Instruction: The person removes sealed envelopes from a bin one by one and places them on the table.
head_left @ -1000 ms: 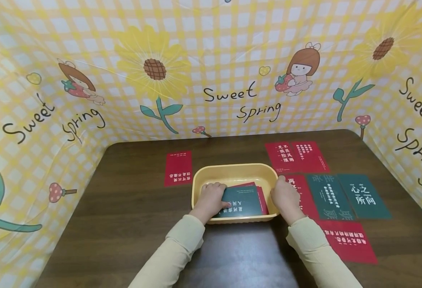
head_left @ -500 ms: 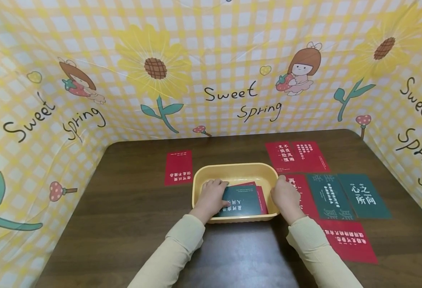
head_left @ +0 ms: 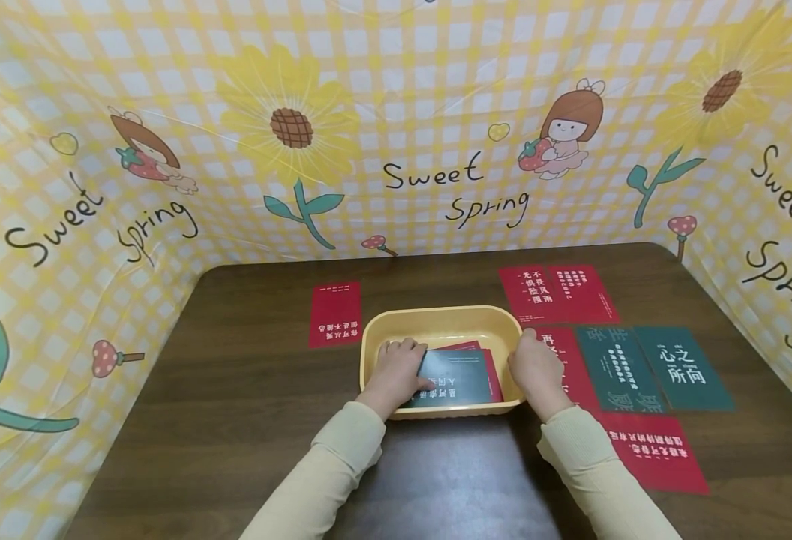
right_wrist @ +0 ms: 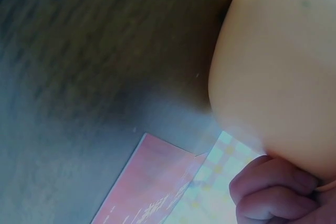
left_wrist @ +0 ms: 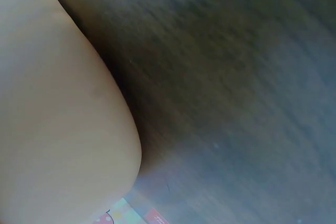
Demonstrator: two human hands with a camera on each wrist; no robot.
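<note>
A yellow plastic basket (head_left: 436, 313) sits mid-table in the head view, with a green printed card (head_left: 460, 375) lying over red cards (head_left: 494, 379) inside. My left hand (head_left: 396, 371) reaches over the basket's near left side and holds the green card at its left end, thumb across the top face; the other fingertips are partly hidden. On the other side my right hand (head_left: 536, 367) grips the basket's right rim, its curled fingers (right_wrist: 273, 192) showing in the right wrist view. The left wrist view shows mostly forearm and blurred table.
One red card (head_left: 335, 315) lies left of the basket. To the right are several red cards (head_left: 581, 294) and two green cards (head_left: 685, 367), with another red card (head_left: 666, 454) nearest the front. A yellow checked cloth (head_left: 423, 90) surrounds the wooden table (head_left: 234, 420).
The green card's sheen has become lighter and its far edge has shifted slightly, showing more of the red card beneath. Both hands and the basket stay nearly where they were.
</note>
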